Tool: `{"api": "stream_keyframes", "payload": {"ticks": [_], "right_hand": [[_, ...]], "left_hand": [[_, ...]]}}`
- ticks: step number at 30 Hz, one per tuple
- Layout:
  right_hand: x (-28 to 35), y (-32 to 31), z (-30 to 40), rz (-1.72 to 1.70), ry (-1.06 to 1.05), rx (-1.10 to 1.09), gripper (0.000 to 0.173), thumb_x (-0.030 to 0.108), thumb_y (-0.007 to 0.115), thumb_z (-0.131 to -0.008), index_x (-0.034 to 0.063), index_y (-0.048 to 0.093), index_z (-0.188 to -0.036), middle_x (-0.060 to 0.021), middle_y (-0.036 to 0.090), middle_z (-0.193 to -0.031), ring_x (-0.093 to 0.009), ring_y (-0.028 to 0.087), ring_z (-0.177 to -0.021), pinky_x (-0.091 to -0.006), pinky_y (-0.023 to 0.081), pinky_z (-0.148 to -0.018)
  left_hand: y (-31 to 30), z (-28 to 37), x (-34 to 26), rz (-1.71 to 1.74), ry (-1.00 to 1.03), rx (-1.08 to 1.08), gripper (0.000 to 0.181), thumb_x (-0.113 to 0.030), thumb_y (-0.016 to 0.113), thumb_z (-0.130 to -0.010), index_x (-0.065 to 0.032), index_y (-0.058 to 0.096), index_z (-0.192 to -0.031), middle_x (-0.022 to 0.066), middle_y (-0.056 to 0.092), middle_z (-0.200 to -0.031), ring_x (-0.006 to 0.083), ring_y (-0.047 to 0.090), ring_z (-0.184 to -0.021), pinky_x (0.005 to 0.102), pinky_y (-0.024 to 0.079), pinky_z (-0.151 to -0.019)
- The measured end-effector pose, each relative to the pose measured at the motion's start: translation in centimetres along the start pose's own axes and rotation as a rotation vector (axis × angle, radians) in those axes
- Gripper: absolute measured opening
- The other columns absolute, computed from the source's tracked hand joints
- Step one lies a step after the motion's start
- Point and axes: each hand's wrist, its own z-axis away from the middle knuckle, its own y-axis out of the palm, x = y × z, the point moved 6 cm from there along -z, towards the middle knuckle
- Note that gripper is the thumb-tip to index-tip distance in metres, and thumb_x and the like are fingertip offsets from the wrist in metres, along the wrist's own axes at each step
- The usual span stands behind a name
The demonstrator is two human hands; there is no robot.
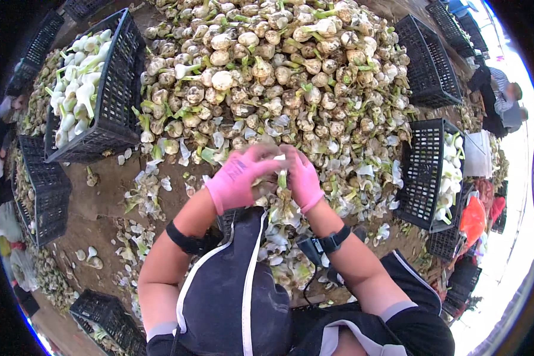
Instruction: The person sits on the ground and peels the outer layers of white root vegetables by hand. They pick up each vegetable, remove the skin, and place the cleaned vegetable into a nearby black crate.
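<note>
My left hand [238, 175], in a pink glove, is raised at the near edge of a big heap of garlic bulbs [253, 66]. Its fingers are blurred and reach across to my right hand [300, 178], gloved in pink too. Between the two hands a garlic bulb shows in part, white on top, with a short green stem [282, 179] pointing down. The fingers of my right hand are curled around it. How my left fingers touch it is blurred. Peeled papery skins [285, 213] lie below the hands.
A black plastic crate [120, 84] of cleaned garlic stands at the left, another [420, 173] at the right. More black crates [427, 62] stand around. Loose skins [147, 191] litter the dirt floor. Other people [503, 98] sit at the far right; more are at the left rim.
</note>
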Motion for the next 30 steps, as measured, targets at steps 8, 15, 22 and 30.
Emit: {"api": "stream_keyframes", "payload": {"ticks": [8, 15, 22, 30], "right_hand": [[-1.6, 0.8, -0.5, -0.473, -0.018, -0.012, 0.045, 0.02, 0.046, -0.101, 0.0095, 0.037, -0.143, -0.0086, 0.062, -0.108, -0.018, 0.065, -0.085, -0.032, 0.059, -0.073], [-1.6, 0.0, -0.2, -0.786, 0.017, 0.627, 0.05, 0.01, 0.054, -0.094, 0.0103, 0.039, -0.142, -0.0031, 0.063, -0.092, -0.01, 0.059, -0.07, -0.0238, 0.045, -0.056], [1.2, 2.5, 1.1, -0.261, -0.151, 0.334, 0.044, 0.021, 0.058, -0.094, 0.0067, 0.047, -0.135, -0.0085, 0.061, -0.112, -0.009, 0.06, -0.083, -0.0252, 0.052, -0.069], [-2.2, -2.9, 0.5, -0.031, -0.152, 0.206, 0.025, 0.021, 0.047, -0.098, 0.0024, 0.056, -0.113, -0.0066, 0.062, -0.091, -0.011, 0.059, -0.063, -0.022, 0.044, -0.052]], "left_hand": [[0.2, 1.3, 3.8, 0.367, -0.167, -0.427, 0.015, -0.002, 0.063, -0.085, -0.0031, 0.066, -0.1, 0.0088, 0.069, -0.101, 0.0206, 0.066, -0.095, 0.0323, 0.052, -0.084], [0.8, 2.9, 6.0, 1.291, -0.656, -0.504, 0.022, -0.011, 0.065, -0.09, -0.0001, 0.061, -0.109, 0.0075, 0.067, -0.1, 0.0156, 0.066, -0.087, 0.0288, 0.055, -0.077], [0.0, 2.0, 4.4, 1.042, -0.483, -0.146, 0.035, -0.009, 0.064, -0.089, 0.0001, 0.057, -0.122, 0.0071, 0.065, -0.111, 0.0164, 0.061, -0.1, 0.0301, 0.05, -0.089], [-1.5, 9.6, 10.3, -0.082, -0.95, 0.409, 0.03, -0.01, 0.057, -0.084, -0.0028, 0.063, -0.113, 0.0183, 0.064, -0.115, 0.0266, 0.061, -0.11, 0.0352, 0.049, -0.094]]}}
